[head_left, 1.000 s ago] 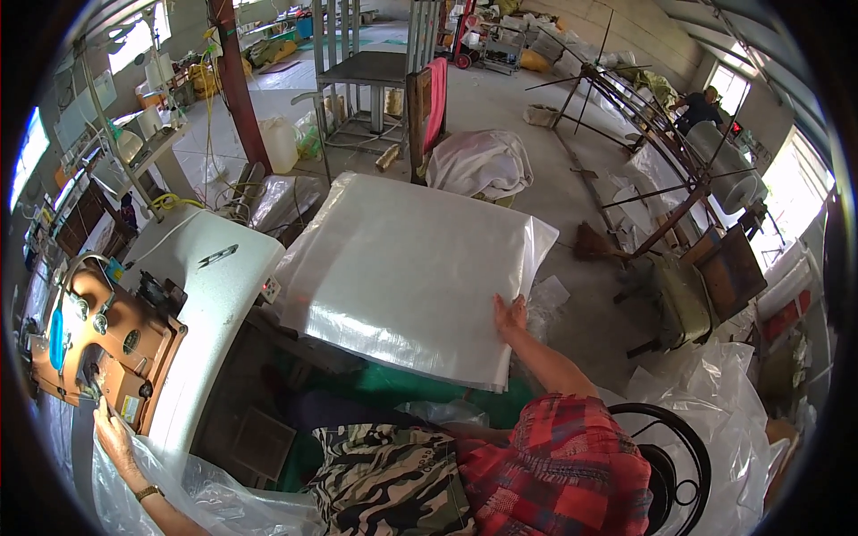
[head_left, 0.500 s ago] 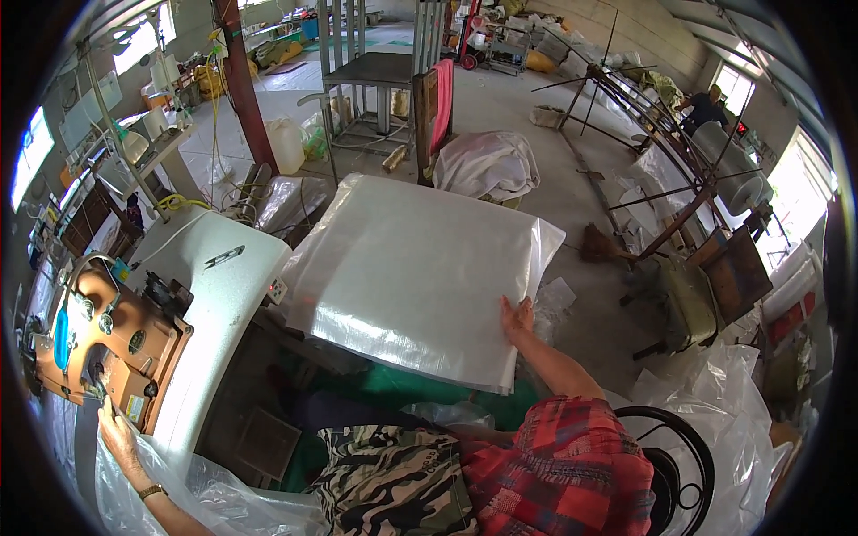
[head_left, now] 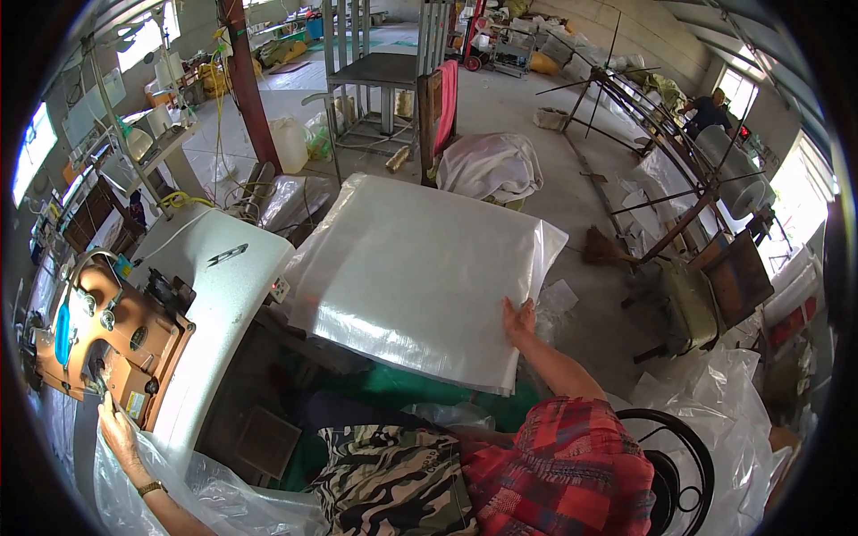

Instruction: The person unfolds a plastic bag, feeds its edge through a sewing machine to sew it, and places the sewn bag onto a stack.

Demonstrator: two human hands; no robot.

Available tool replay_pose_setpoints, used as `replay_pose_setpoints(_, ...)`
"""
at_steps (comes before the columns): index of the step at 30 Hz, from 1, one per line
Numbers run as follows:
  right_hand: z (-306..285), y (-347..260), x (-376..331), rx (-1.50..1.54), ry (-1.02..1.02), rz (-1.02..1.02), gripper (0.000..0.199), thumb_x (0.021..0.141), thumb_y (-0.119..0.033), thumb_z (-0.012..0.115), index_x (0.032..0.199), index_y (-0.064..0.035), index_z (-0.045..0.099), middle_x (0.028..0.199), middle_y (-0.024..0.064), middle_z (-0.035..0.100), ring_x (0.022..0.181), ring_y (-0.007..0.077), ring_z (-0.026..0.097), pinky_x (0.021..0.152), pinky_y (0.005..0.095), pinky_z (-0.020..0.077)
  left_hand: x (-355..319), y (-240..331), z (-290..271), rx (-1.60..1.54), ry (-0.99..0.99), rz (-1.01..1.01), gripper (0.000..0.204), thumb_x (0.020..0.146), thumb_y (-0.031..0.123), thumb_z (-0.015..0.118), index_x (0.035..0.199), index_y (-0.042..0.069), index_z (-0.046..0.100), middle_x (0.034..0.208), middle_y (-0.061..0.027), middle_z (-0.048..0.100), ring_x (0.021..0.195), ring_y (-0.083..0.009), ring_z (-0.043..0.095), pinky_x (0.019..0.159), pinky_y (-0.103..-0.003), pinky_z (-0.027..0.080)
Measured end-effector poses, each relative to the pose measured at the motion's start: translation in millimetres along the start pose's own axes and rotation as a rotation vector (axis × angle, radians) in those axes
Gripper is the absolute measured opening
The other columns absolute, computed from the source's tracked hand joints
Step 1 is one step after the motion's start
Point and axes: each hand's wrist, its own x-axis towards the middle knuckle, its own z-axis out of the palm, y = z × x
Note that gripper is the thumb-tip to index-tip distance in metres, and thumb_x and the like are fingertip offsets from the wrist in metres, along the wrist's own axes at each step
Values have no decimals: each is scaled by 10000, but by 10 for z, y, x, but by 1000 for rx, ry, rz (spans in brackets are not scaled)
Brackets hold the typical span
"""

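My left hand [head_left: 119, 436] is at the orange-brown sewing machine [head_left: 125, 335], its fingertips close by the needle area. Its fingers are together on the edge of a clear plastic sheet [head_left: 210, 487] that drapes down toward my lap. What lies under the fingertips is too small to make out. In front of me lies a stack of large whitish plastic sheets [head_left: 411, 268]. My right hand [head_left: 518, 322] rests on the right edge of this stack, thumb and fingers apart.
The white machine table [head_left: 214, 290] carries small thread snips [head_left: 227, 255]. A metal frame stand [head_left: 380, 71] rises beyond the stack. Crumpled clear plastic [head_left: 715, 420] lies at my right by a black chair back [head_left: 684, 447]. A person [head_left: 709, 112] sits far right beside a film roll [head_left: 746, 183].
The view has shifted very slightly. My left fingertips have moved a little at the machine, while my right hand stays on the stack's edge.
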Motion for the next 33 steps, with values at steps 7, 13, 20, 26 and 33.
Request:
replay_pose_setpoints(7, 61, 28, 14, -45, 107, 40, 854, 821, -587, 562, 1379, -1, 289, 1326, 243, 455, 1229, 390, 452, 1012, 436, 394, 52, -47, 87, 13, -65, -12, 460, 848, 47, 391, 1292, 14, 503, 1273, -285, 498, 1209, -431, 447, 1063, -451, 319)
replay_pose_setpoints(13, 225, 203, 198, -60, 162, -52, 833, 818, -581, 567, 1356, 1, 312, 1309, 271, 455, 1205, 401, 468, 1001, 430, 403, 25, -255, 167, 50, 123, 77, 457, 838, 17, 398, 1281, 14, 512, 1183, -295, 528, 1113, -423, 500, 988, -446, 369)
replay_pose_setpoints(20, 48, -2, -6, 36, 84, 15, 770, 828, -555, 578, 1285, 15, 335, 1225, 291, 502, 1152, 404, 504, 939, 444, 437, 6, -123, 131, -6, 90, 64, 444, 843, 18, 399, 1271, 17, 520, 1146, -297, 532, 1047, -422, 529, 944, -442, 397)
replay_pose_setpoints(26, 109, 17, -11, -33, 218, -43, 751, 823, -581, 569, 1230, 15, 362, 1212, 283, 511, 1134, 401, 514, 924, 446, 437, -8, -174, 170, -7, 169, 82, 433, 842, 22, 407, 1259, 3, 523, 1086, -283, 541, 1003, -419, 538, 915, -439, 405)
replay_pose_setpoints(33, 77, 63, 46, -35, 160, 3, 816, 818, -603, 552, 1316, 2, 325, 1285, 263, 466, 1189, 398, 473, 985, 442, 401, 0, -48, 76, -18, 63, 41, 435, 852, 19, 386, 1263, -12, 525, 1170, -269, 548, 1085, -408, 514, 993, -436, 369)
